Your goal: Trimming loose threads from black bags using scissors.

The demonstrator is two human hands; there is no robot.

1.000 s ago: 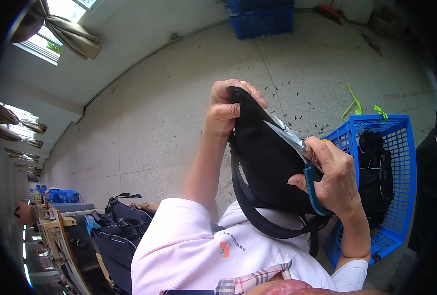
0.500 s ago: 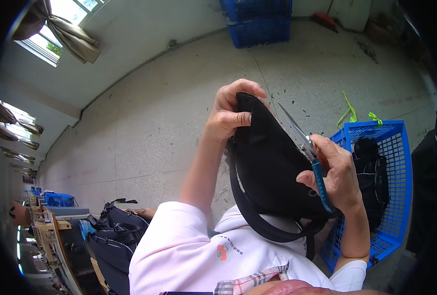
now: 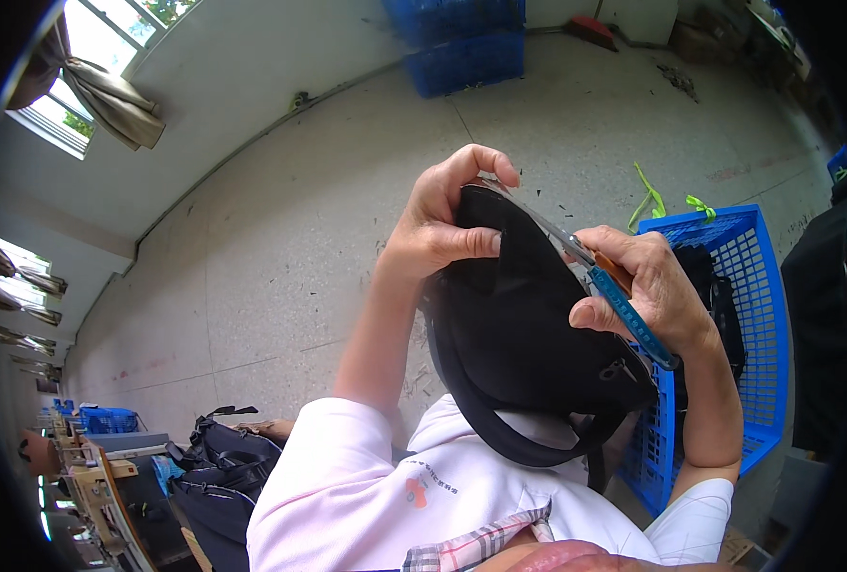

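I hold a black fabric bag (image 3: 528,334) up in front of me. My left hand (image 3: 438,224) pinches its upper edge, thumb across the front and fingers curled over the top. My right hand (image 3: 647,286) grips a pair of small snips with a blue and orange handle (image 3: 623,300); the metal blades point up-left along the bag's top edge toward my left fingers. A black strap (image 3: 500,434) loops down from the bag over my pink and white shirt.
A blue plastic crate (image 3: 762,315) with dark bags inside stands on the floor at the right, green ties on its rim. More blue crates (image 3: 466,43) stand by the far wall. A pile of black bags (image 3: 218,467) lies lower left beside workbenches.
The bag and both hands have come up and closer to the camera. My left hand shifted along the top edge, and the snips' blades now lie nearer my left fingers.
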